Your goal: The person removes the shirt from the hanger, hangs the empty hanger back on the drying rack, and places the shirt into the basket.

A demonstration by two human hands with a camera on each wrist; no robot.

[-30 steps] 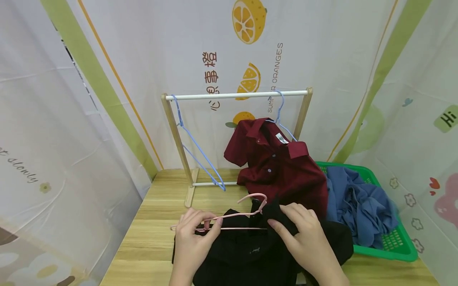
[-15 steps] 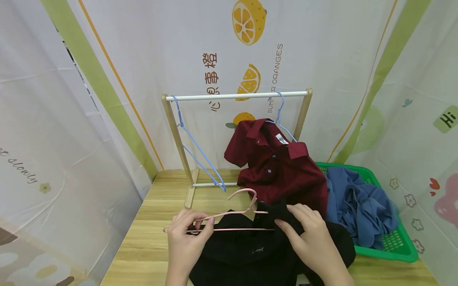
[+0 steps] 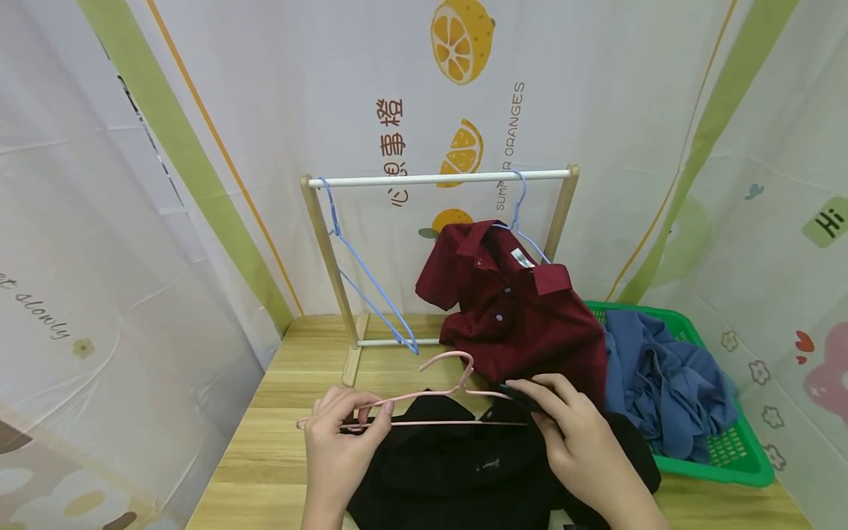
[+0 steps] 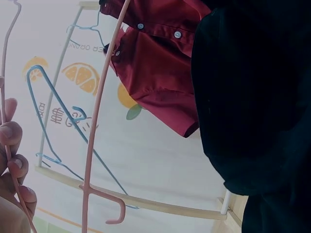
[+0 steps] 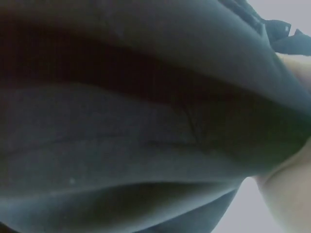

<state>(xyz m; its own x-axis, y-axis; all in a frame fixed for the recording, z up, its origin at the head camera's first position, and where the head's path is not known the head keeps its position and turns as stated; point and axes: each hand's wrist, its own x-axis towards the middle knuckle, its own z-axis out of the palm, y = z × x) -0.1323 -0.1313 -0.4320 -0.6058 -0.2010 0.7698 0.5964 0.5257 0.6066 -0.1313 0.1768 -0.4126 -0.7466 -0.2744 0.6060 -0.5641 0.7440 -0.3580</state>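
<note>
Head view: pink hanger (image 3: 450,424) over tabletop (image 3: 258,449), toward six o'clock; long axis nine-to-three, hook up at twelve. Left hand (image 3: 347,434), nearly closed, pinches its nine o'clock end; right hand (image 3: 579,438), likewise, grips black garment (image 3: 457,464) near three.

Left wrist: hanger steep, roughly twelve-to-six.

Right wrist: garment, blurred.

On the back curtain (image 3: 278,96) I can read SUMMER ORANGES (image 3: 510,144), turned sideways and crossed by the white bar (image 3: 411,179), beside 心想事橙 (image 3: 391,146). "Hi" stands on a green patch (image 3: 827,221) at right, "slowly" (image 3: 43,313) in script at left. The white tag (image 3: 523,258) in the maroon shirt (image 3: 530,331) and pale mark (image 3: 488,465) on the black garment (image 3: 457,486) are too small for me.
</note>
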